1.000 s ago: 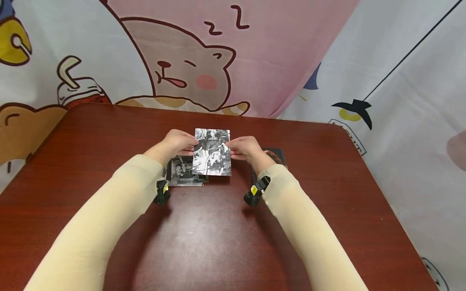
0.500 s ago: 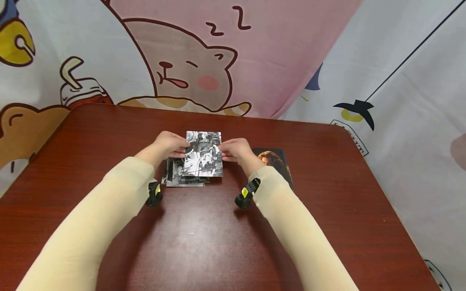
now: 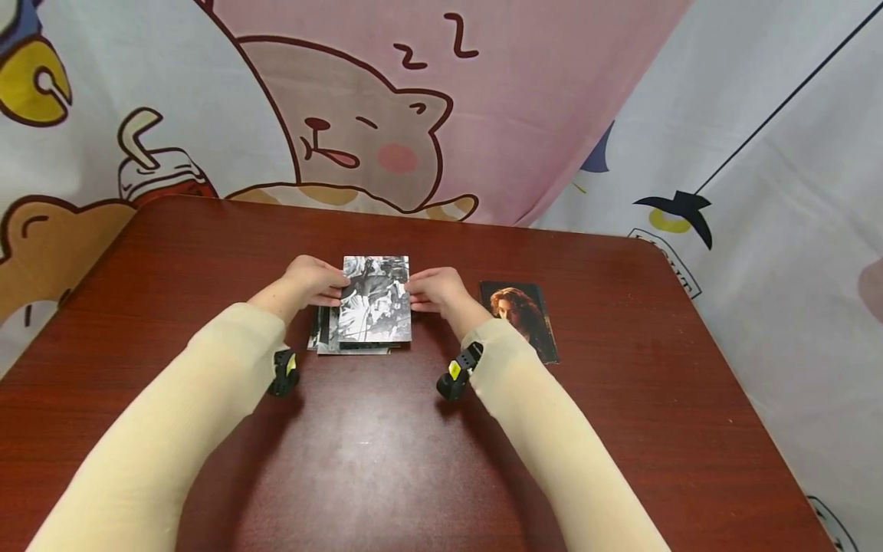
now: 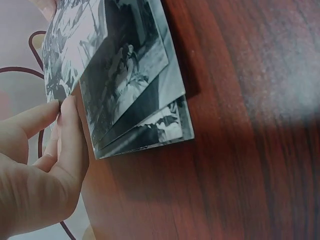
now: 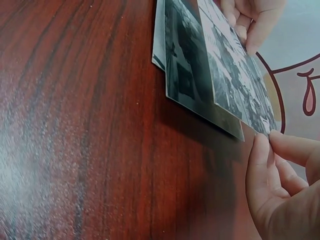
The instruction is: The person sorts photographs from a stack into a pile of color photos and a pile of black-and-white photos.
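Observation:
A black-and-white photo card [image 3: 375, 300] is held up by its two side edges. My left hand [image 3: 308, 281] pinches its left edge between thumb and fingertips, and my right hand [image 3: 440, 291] pinches the right edge the same way. Beneath it on the table lies a loose stack of similar photo cards [image 4: 135, 75], fanned unevenly. In both wrist views the held card is raised and tilted above that stack [image 5: 190, 70]. Much of the stack is hidden by the held card in the head view.
To the right on the brown wooden table [image 3: 621, 399] lies a dark card [image 3: 520, 318] with a long-haired figure, partly behind the right sleeve. A cartoon-printed curtain [image 3: 517, 92] hangs behind the table's far edge.
Both hands have moved left and slightly toward me with the pinched photo card, bringing it over the stack. The dark card at right has come more into view.

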Tool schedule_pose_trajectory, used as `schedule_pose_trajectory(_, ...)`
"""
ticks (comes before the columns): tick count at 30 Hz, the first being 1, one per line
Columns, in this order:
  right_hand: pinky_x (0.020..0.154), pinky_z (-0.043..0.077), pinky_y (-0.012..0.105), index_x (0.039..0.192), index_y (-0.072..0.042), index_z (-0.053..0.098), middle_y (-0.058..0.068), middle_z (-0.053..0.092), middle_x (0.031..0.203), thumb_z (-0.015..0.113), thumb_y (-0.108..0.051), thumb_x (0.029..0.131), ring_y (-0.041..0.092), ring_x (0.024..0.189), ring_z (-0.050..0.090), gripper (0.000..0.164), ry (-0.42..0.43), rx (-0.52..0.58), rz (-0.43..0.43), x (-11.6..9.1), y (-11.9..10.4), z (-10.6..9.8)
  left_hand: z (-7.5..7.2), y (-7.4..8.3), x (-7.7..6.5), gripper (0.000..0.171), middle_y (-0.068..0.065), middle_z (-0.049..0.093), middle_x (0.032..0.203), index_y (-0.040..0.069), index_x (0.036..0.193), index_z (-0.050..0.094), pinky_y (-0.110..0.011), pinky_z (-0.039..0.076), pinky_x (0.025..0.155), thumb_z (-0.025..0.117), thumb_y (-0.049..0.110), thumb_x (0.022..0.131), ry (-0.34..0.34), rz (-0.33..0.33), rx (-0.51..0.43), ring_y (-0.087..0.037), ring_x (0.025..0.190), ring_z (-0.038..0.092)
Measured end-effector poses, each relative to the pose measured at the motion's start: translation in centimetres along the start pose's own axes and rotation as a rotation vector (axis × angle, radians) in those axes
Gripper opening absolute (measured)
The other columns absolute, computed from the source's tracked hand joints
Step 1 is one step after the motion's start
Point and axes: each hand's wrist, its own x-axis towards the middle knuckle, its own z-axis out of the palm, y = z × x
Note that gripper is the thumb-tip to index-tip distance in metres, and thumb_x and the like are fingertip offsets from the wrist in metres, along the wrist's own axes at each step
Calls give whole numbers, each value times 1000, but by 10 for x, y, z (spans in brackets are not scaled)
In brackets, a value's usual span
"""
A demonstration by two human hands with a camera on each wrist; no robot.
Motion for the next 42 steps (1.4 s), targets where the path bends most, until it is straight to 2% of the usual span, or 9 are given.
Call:
schedule_pose_trajectory(4, 46, 52, 16, 112, 5, 61, 0, 57, 65, 63, 2, 85, 7, 51, 54, 27, 3, -3, -5, 1, 1, 2, 0, -1, 0, 37, 0, 55, 80, -10, 122, 48, -19, 58, 63, 57, 6, 90, 10, -2, 2, -4, 62, 56)
schedule_pose_trajectory(9, 46, 53, 16, 111, 5, 62, 0, 57, 65, 63, 2, 85, 8, 52, 53, 26, 6, -14, -7, 2, 4, 5, -1, -3, 1, 39, -7, 56, 102, -10, 125, 48, -19, 58, 64, 56, 6, 91, 18, -13, 11, -4, 65, 55)
schedule_pose_trajectory(12, 47, 53, 17, 110, 5, 62, 0, 56, 64, 63, 2, 85, 8, 51, 53, 25, 4, -15, -5, 3, 5, 7, -2, -4, 0, 34, -11, 54, 111, -9, 120, 50, -19, 59, 64, 56, 6, 90, 27, -23, 15, -6, 67, 55)
schedule_pose_trajectory(19, 47, 53, 17, 109, 5, 62, 0, 56, 63, 63, 3, 84, 7, 51, 53, 25, -2, -16, -8, 3, 6, 9, -3, -7, 0, 18, -3, 54, 83, -6, 104, 53, -21, 59, 63, 57, 3, 89, 39, -24, 4, -7, 64, 56)
schedule_pose_trajectory(29, 50, 54, 19, 110, 4, 61, 0, 57, 65, 64, 2, 84, 8, 51, 54, 26, -10, -33, 6, 2, 7, 11, -5, -9, 0, 18, 0, 54, 79, -6, 104, 53, -23, 60, 63, 57, 2, 88, 28, -26, -16, -7, 63, 56)
schedule_pose_trajectory(34, 49, 54, 19, 109, 4, 62, 1, 58, 66, 64, 1, 85, 9, 53, 54, 25, -17, -35, 17, 2, 8, 12, -7, -14, 6, 32, -7, 57, 93, -9, 115, 52, -26, 60, 71, 60, 4, 87, 16, -35, -4, -10, 70, 58)
schedule_pose_trajectory(36, 49, 54, 19, 108, 4, 62, 2, 58, 68, 64, 1, 85, 9, 53, 54, 23, -21, -50, 18, 1, 9, 13, -10, -18, 10, 31, -12, 61, 96, -10, 112, 56, -28, 61, 69, 63, 4, 85, 13, -22, -12, -14, 71, 60)
schedule_pose_trajectory(41, 48, 53, 20, 105, 4, 63, 4, 58, 73, 63, -4, 87, 12, 56, 55, 20, -9, -96, -3, 0, 8, 10, -9, -17, 7, 29, -24, 61, 112, -10, 108, 59, -31, 61, 71, 61, 5, 85, 83, -7, 64, -18, 77, 63)
schedule_pose_trajectory(42, 48, 53, 20, 105, 4, 64, 4, 58, 74, 63, -4, 87, 12, 57, 55, 19, -4, -101, -7, 0, 8, 9, -8, -15, 4, 31, -26, 58, 118, -11, 113, 57, -31, 61, 75, 58, 6, 86, 103, -13, 95, -18, 80, 63)
